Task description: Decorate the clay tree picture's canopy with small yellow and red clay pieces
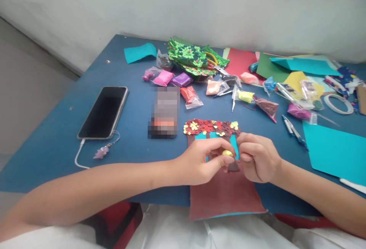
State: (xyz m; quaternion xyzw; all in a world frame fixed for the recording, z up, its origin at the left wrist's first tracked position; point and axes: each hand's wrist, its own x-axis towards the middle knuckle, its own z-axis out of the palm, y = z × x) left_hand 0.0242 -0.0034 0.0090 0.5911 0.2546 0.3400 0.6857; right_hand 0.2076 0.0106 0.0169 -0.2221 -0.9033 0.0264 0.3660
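Observation:
A small lump of yellow clay [227,153] is pinched between the thumb and fingertips of my left hand [204,161]. Close beside it, my right hand [259,157] is closed with curled fingers, and whatever they may hold is hidden. Under both hands lies a paper craft [224,195] with a brown lower part and brown strips over turquoise. Red, dark brown and yellow clay flowers [211,127] cover its top band. Its lower end reaches past the table's front edge, and my hands hide part of its middle.
Bags of coloured clay, such as the red clay bag [188,95] and yellow clay bag [245,96], lie beyond the craft. A phone [103,112] on a cable is left. Pens [294,131] and turquoise paper [337,150] lie right. A green clay-covered piece [187,54] is behind.

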